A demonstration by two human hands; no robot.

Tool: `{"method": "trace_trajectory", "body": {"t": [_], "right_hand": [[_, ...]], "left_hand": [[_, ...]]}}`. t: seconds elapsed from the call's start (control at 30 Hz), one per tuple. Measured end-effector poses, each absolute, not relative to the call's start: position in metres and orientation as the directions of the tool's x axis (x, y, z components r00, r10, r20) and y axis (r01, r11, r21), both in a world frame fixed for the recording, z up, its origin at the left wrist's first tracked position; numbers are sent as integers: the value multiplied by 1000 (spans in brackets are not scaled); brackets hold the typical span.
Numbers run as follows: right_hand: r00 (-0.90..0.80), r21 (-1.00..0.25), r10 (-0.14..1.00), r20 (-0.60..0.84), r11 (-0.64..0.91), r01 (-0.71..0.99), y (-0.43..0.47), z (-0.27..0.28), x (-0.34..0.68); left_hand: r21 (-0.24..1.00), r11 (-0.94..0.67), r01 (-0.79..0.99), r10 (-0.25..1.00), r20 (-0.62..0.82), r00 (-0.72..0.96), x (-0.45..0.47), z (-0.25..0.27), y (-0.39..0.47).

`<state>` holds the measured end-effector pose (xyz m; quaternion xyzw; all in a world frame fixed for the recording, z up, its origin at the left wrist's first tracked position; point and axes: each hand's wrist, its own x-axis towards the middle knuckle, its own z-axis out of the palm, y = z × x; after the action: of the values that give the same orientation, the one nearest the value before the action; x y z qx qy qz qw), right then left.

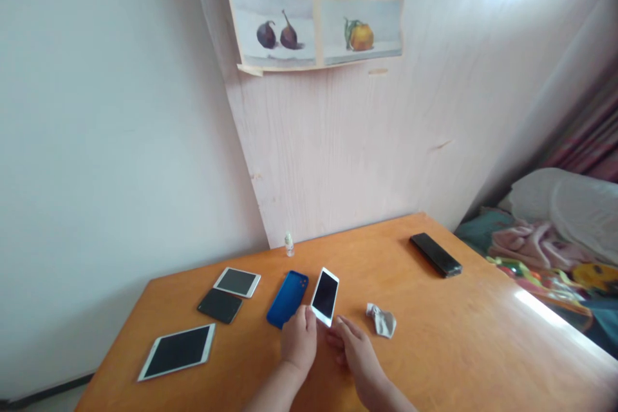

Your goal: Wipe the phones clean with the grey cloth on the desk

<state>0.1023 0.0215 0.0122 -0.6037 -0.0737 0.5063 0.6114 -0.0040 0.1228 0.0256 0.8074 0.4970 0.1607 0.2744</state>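
Note:
A white smartphone (325, 296) with a dark screen is tilted up over the middle of the table. My left hand (299, 338) is closed on its lower left corner, thumb on top. Just right of the phone's bottom edge is my right hand (356, 351), its fingers loosely bent and apart, with nothing visible in them. Whether its fingertips touch the phone I cannot tell. Beside my left hand lies a blue phone case (288, 299), its hollow side up. To the right of my right hand is a crumpled grey-white cloth (382, 320).
On the orange wooden table (463, 335), a large white tablet (177, 351), a black device (219, 306) and a smaller white tablet (237, 282) lie left. A small clear bottle (289, 244) stands near the wall. A long black case (435, 255) rests at the back right.

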Motion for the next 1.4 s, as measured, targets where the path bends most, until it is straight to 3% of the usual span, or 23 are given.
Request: {"method": "trace_trajectory", "body": {"t": [0.3,0.4,0.5,0.57,0.73,1.07,1.4], "right_hand": [[418,-814,759,-498,-244,-527,18,7,114],[458,-837,753,-472,-219,-502,15,4,114],[474,-857,755,-453,-224,-464,14,0,112],[477,-863,757,-447,-225,-452,14,-3,111],[466,-854,759,-455,-223,-471,10,-9,112],[473,-697,725,-500,-14,-717,-3,-10,123],[460,-710,750,-475,-19,-704,-8,-3,123]], "left_hand": [[778,-200,595,846,-169,506,-13,7,93],[732,-365,575,865,38,500,-31,14,101],[529,-538,656,843,347,411,-50,17,118],[401,-535,743,831,408,379,-62,15,129],[287,-504,815,851,326,411,-75,-1,131],[367,-629,686,777,275,566,-59,2,76],[400,-736,546,653,208,728,-59,6,51]]}}
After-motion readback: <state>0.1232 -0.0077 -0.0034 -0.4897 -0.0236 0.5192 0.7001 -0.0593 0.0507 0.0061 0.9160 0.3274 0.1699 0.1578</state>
